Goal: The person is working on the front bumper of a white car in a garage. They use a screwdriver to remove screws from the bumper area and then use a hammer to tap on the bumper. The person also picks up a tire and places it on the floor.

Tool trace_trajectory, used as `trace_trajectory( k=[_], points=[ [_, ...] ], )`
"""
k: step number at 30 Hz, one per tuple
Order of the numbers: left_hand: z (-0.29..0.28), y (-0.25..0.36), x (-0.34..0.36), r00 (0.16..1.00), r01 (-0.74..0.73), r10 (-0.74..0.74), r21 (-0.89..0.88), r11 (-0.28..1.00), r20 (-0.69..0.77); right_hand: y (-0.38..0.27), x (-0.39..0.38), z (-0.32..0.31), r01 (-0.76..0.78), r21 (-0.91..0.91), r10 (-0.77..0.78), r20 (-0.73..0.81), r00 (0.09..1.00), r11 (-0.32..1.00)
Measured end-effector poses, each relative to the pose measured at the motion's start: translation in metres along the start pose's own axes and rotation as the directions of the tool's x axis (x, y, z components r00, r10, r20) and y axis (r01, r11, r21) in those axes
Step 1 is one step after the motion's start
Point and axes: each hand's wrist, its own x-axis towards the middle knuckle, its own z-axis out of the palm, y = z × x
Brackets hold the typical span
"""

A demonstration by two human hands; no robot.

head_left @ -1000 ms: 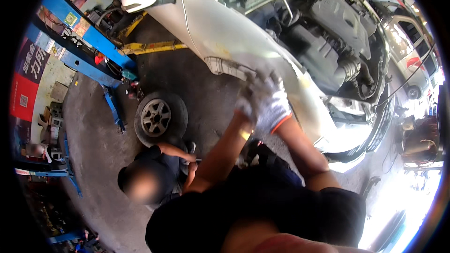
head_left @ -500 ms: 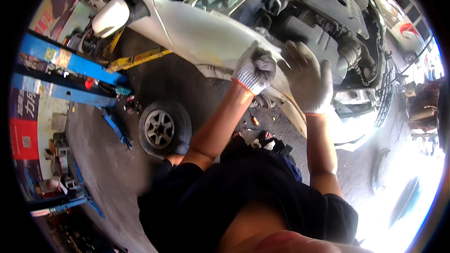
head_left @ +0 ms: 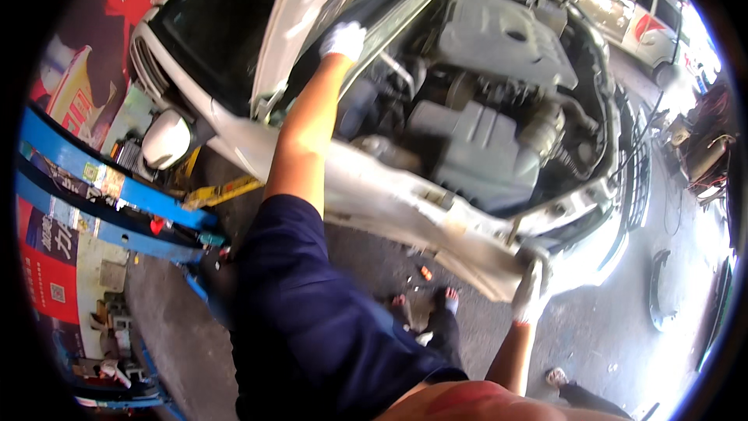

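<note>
My left hand, in a white glove, reaches to the back of the engine bay, beside the raised hood of a white car. Bright light washes out its fingers. Low at the car's front corner, my gloved right hand lies against the end of the fender. Its fingers look stretched out, though blurred, and I see nothing held in them. Between my arms lies the exposed engine bay, with a grey engine cover, a dark plastic box and a ribbed intake hose.
Blue lift beams and a yellow bar stand left, near the side mirror. My feet are on the dark floor below the fender. Another person's foot shows at lower right. A white van stands beyond.
My hands have parted from above the fender: the left went up and left towards the hood, the right down to the front corner. The view has shifted, and more of the engine bay shows.
</note>
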Motion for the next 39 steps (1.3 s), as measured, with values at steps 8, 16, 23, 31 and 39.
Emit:
trace_trajectory(
  k=[8, 16, 23, 31, 39],
  points=[
    [0.056, -0.055, 0.063, 0.998, 0.056, -0.056, 0.134, 0.989, -0.006, 0.0, 0.012, 0.013, 0.171, -0.237, -0.174, 0.008, 0.985, 0.956],
    [0.027, -0.024, 0.057, 0.988, 0.156, -0.157, 0.156, 0.975, -0.009, 0.007, 0.009, 0.013, 0.185, -0.168, -0.19, -0.015, 0.982, 0.968],
    [-0.006, 0.006, 0.014, 0.963, 0.246, -0.252, 0.065, 0.967, 0.097, -0.004, 0.015, 0.002, 0.303, -0.191, -0.277, 0.149, 0.949, 0.934],
    [-0.059, 0.012, -0.109, 0.94, 0.319, -0.332, 0.144, 0.937, 0.076, 0.0, 0.012, 0.004, 0.406, -0.167, -0.345, 0.305, 0.888, 0.898],
    [-0.062, 0.063, -0.448, 0.856, 0.061, -0.322, -0.539, 0.84, -0.405, 0.014, -0.026, 0.012, 0.301, -0.149, -0.234, 0.353, 0.906, 0.942]
  ],
)
